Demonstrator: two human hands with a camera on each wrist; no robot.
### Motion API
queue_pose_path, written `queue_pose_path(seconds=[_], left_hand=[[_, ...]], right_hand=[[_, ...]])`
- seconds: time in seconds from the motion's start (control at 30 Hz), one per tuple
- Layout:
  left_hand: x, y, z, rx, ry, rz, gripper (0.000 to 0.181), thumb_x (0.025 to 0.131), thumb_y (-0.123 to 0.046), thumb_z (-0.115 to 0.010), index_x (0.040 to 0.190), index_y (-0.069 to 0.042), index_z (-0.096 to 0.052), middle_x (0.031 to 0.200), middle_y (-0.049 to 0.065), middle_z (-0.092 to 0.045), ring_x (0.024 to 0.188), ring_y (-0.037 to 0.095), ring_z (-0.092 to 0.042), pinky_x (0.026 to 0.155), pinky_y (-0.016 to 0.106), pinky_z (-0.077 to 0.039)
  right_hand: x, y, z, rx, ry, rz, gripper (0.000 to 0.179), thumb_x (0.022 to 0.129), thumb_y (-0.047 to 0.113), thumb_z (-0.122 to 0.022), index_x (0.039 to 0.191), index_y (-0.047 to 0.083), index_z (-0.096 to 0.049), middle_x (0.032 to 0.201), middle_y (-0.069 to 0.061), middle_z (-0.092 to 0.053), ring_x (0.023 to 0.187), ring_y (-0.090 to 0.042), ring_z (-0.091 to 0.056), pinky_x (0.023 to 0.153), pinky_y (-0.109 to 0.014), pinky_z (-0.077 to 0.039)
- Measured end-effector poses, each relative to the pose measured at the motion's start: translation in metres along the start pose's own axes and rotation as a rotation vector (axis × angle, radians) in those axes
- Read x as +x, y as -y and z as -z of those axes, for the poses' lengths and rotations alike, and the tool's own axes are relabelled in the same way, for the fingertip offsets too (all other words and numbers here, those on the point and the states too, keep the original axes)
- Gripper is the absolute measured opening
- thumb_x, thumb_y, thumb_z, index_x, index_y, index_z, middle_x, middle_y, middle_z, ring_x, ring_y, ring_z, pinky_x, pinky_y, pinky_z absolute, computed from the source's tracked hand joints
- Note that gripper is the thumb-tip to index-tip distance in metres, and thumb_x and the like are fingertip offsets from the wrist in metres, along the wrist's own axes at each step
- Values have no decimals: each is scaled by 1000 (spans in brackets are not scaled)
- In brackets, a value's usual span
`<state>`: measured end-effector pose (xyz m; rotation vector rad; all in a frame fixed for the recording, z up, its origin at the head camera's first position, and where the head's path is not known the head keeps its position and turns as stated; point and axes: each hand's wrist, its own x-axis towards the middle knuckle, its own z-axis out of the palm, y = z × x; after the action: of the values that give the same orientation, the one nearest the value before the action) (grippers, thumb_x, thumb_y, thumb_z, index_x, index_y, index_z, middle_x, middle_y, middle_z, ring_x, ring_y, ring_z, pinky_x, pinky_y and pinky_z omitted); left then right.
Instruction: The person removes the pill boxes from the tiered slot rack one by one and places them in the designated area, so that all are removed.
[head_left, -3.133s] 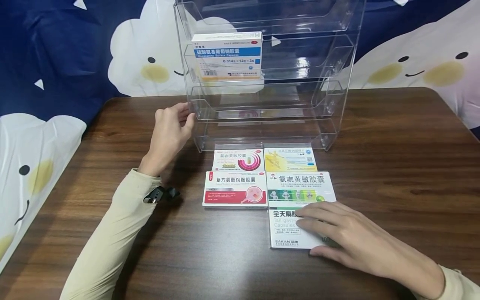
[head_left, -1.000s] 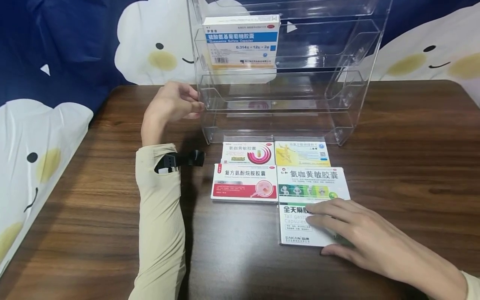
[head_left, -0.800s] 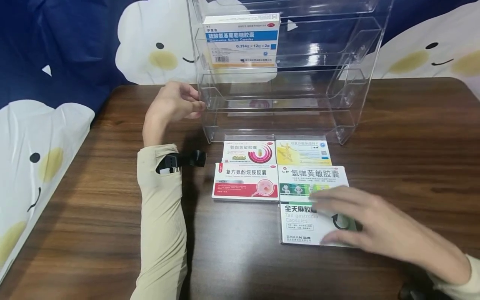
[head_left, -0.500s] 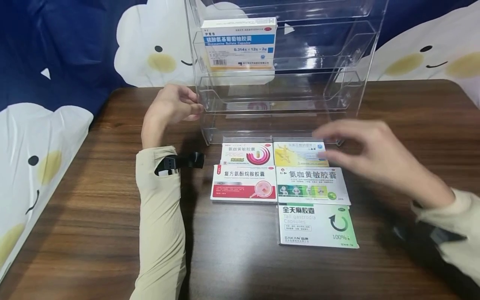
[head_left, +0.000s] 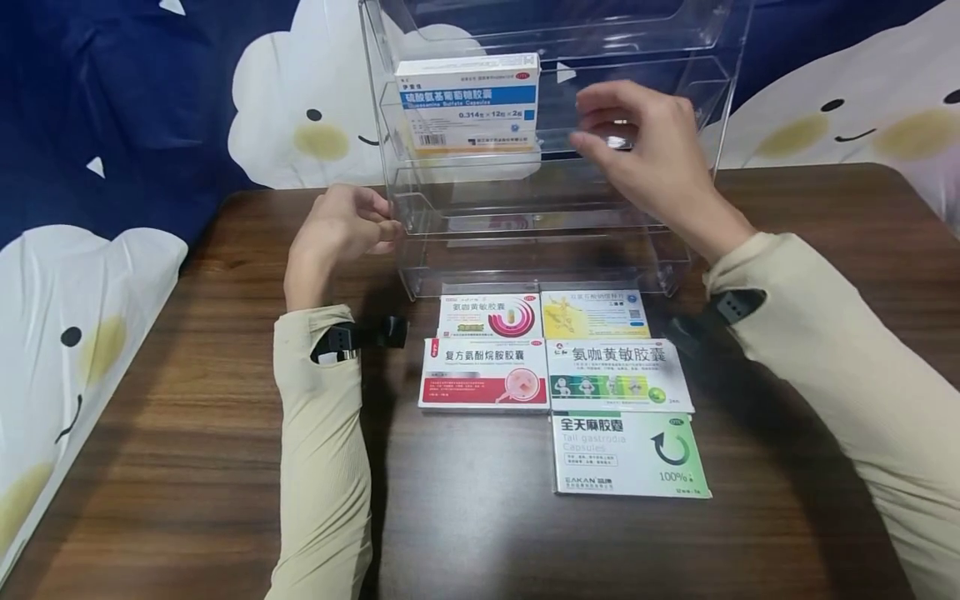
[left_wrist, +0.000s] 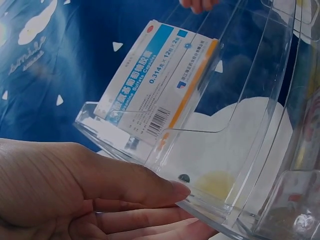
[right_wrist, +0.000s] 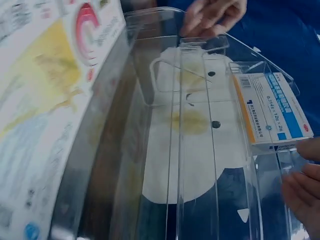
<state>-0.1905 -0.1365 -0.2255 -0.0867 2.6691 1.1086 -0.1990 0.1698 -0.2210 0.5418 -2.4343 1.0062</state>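
Observation:
A white medicine box with a blue band (head_left: 468,104) stands at the left of a tier in the clear acrylic rack (head_left: 540,223). My left hand (head_left: 341,229) pinches the rack's left side edge between thumb and fingers, as the left wrist view shows; its thumb (left_wrist: 170,189) lies on the near side. My right hand (head_left: 652,154), fingers loosely bent and holding nothing, hovers before the same tier, right of the box. In the right wrist view its fingers (right_wrist: 302,195) appear near the box's end; the head view shows a gap between them.
Several boxes lie flat before the rack: a pink-and-white box (head_left: 489,317), a yellow box (head_left: 596,315), a red-and-white box (head_left: 483,373), a white box with a green strip (head_left: 621,375), and a green-and-white box (head_left: 630,454). Beneath is a wooden table (head_left: 465,517); a patterned cloth (head_left: 135,92) hangs behind.
My right hand has lifted off the green-and-white box and moved up and away to the rack's tier. My left hand stays at the rack's side, its forearm swung more upright. The boxes have kept their places.

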Motion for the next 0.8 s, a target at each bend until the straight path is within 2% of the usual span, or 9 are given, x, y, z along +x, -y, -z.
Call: queue_pose_path(seconds=[0.07, 0.13, 0.37, 0.5, 0.6, 0.7, 0.8], left_hand=[[1, -1, 0, -14, 7, -2, 23, 90, -11, -65, 110, 0, -60, 112, 13, -68, 76, 5, -67, 88, 28, -51], [2, -1, 0, -16, 10, -6, 23, 90, -12, -66, 110, -1, -60, 113, 14, -68, 76, 5, -68, 88, 29, -51], [1, -2, 3, -6, -9, -10, 21, 90, -10, -66, 108, 0, -60, 114, 17, -68, 76, 8, -68, 86, 31, -53], [2, -2, 1, -20, -8, -2, 21, 90, -9, -66, 108, 0, -60, 114, 17, -68, 77, 9, -68, 87, 31, -54], [2, -1, 0, -29, -11, 5, 21, 90, -8, -65, 108, 1, -60, 113, 16, -68, 75, 7, -67, 83, 28, -54], [2, -1, -1, -37, -8, 5, 22, 90, -8, -65, 109, 1, -59, 112, 15, -67, 73, 5, -65, 80, 24, -55], [1, -1, -1, -34, -7, 0, 21, 90, -9, -65, 108, 0, -60, 111, 14, -68, 74, 5, -66, 81, 25, -54]], right_hand=[[8, -1, -4, -5, -40, -23, 32, 92, 14, -66, 121, 1, -64, 116, -8, -68, 101, -15, -64, 90, -19, -49], [16, -1, -9, -14, -46, -54, 33, 92, 16, -65, 123, 3, -64, 117, -8, -68, 102, -15, -64, 90, -20, -49], [40, 6, -28, 30, 46, -197, 41, 91, 24, -68, 128, 8, -62, 117, -7, -69, 101, -14, -65, 90, -21, -49], [44, 11, -35, 33, 78, -202, 39, 90, 20, -68, 127, 9, -62, 115, -6, -69, 96, -13, -64, 87, -20, -49], [45, 13, -36, 29, 83, -200, 36, 91, 17, -67, 126, 9, -62, 115, -5, -68, 93, -11, -63, 85, -20, -49], [44, 12, -32, 45, 71, -211, 34, 92, 16, -65, 125, 9, -62, 116, -5, -67, 96, -10, -61, 87, -19, -48], [42, 10, -26, 111, 35, -195, 32, 92, 12, -65, 123, 6, -61, 117, -7, -65, 101, -11, -61, 92, -20, -48]])
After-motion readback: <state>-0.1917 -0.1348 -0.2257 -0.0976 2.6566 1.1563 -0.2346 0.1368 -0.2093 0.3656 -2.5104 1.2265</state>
